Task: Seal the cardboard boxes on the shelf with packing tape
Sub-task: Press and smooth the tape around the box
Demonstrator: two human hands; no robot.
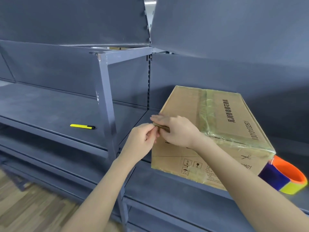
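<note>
Cardboard box (182,104) is sitting on the grey shelf (50,106), right of the upright post, with its long axis running away toward the back panel. Glossy tape is already showing along the centre seam and the near top edge. Both hands are working at the box's near-left top corner. The left hand (143,139) is curling in, with its fingertips (150,127) pinching the free end of a short brownish tape strip (164,128). The right hand (177,131) is crossing over from the right and lying on the corner, fingers mostly straight, pressing the strip's other end down. Cannot tell if its thumb is hooking under. The strip is running roughly left-right between the two hands, out past the box edge toward the left hand, so the left hand is nearer the loose end and the right is acting as anchor. Likely next: wrapping that end over the corner and down the left end face, pulling leftward and down. The risk is the strip bunching or sticking to itself. The tape dispenser (284,176) is lying at the box's near-right corner, behind the right forearm. A yellow utility knife (82,126) is lying well apart on the left bay.
</note>
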